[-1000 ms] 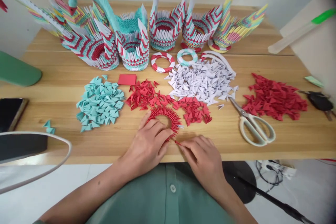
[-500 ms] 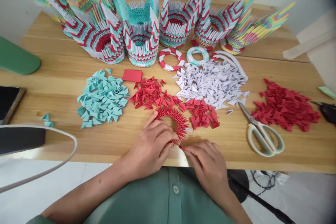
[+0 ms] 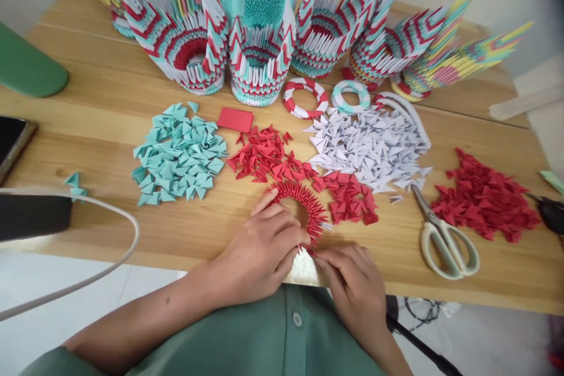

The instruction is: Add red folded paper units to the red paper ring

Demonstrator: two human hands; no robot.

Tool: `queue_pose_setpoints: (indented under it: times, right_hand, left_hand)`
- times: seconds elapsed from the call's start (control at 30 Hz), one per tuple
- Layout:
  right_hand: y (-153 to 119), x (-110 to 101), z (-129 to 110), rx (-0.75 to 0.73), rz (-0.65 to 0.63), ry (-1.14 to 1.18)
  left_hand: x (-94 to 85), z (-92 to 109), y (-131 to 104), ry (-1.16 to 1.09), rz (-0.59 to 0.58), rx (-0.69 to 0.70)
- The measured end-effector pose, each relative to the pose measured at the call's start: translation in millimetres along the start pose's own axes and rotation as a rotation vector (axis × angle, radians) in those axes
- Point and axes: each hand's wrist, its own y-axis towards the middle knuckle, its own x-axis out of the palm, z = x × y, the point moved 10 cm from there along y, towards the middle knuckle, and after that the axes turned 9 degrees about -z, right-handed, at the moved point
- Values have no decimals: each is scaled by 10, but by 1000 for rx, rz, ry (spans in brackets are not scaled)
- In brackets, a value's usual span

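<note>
A spiky ring of folded red paper pieces (image 3: 314,211) lies near the table's front edge. My left hand (image 3: 259,249) grips its left and lower side, with fingers bent over the rim. At the ring's lower right, my right hand (image 3: 355,279) pinches a small red folded paper piece (image 3: 311,252) between thumb and finger, right up against the ring; whether it touches is hard to tell. A few white tips show at the ring's right side. Just beyond the ring spreads a pile of loose red paper triangles (image 3: 268,155).
Teal triangles (image 3: 180,155) lie left, white ones (image 3: 361,144) behind, more red ones (image 3: 484,197) right. Scissors (image 3: 447,241) rest at the right. Folded-paper swan baskets (image 3: 259,64) line the back, behind a red-and-white ring (image 3: 305,98). A white cable (image 3: 127,223) crosses the left front.
The camera view has shifted, so the table things appear moved and slightly turned. My right hand has brought the red paper piece closer to the ring. My left hand keeps its grip.
</note>
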Motion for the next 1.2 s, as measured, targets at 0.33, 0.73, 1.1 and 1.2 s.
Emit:
queue_pose_setpoints:
  times: [0.33,0.73,1.1,1.2]
  right_hand:
    - [3,27,-22,-14,-16,-15]
    - [17,26,-73,-46,-10,-44]
    - [54,2,-124,-51,6,-79]
    - [61,-9,-138,-50,11,-82]
  left_hand:
    - [1,4,4,1,4,11]
    - [-44,-44,11,-34,67,20]
    - [-40,-68,12,-76,69,7]
    - [-40,-69,8,-66,71,8]
